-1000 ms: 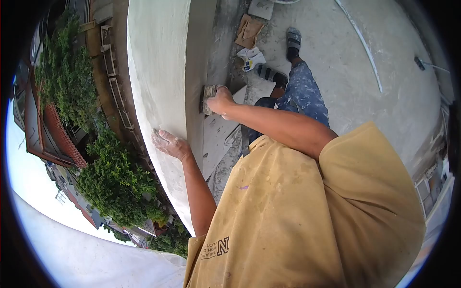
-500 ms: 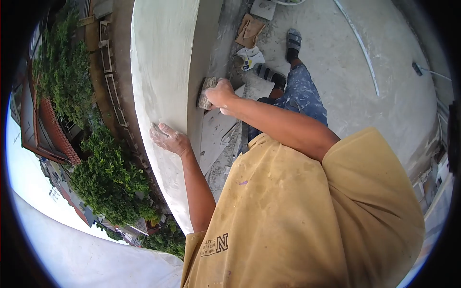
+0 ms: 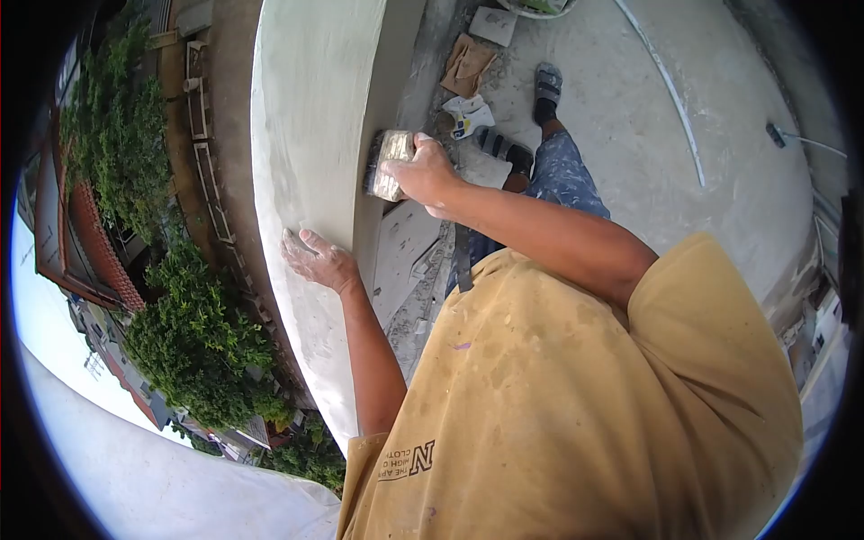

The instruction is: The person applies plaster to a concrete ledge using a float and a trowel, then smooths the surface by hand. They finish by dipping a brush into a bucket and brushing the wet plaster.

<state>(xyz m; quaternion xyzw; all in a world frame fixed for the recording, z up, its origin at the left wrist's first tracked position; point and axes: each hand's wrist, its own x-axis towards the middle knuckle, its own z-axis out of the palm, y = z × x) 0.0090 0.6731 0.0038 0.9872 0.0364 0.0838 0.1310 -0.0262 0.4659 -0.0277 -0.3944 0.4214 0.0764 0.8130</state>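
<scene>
My right hand (image 3: 427, 175) is closed on a wide brush (image 3: 393, 166) with a pale, plaster-crusted body. Its dark bristles press against the inner side face of a smooth, pale parapet wall (image 3: 310, 117). On the broad top of that wall rests my left hand (image 3: 321, 262), powdered white, its thumb and fingers apart and nothing in them. The two hands are a short distance apart, the right one farther along the wall.
Beside the wall's foot lie a pale board (image 3: 402, 243), a torn brown paper piece (image 3: 468, 66) and a white packet (image 3: 472, 116). A long thin pipe (image 3: 670, 85) crosses the concrete floor. Trees (image 3: 198, 337) and roofs appear far below, beyond the wall.
The brush has turned in my right hand, showing more of its broad face and its bristles. My right arm has shifted slightly; the left hand stays put on the wall.
</scene>
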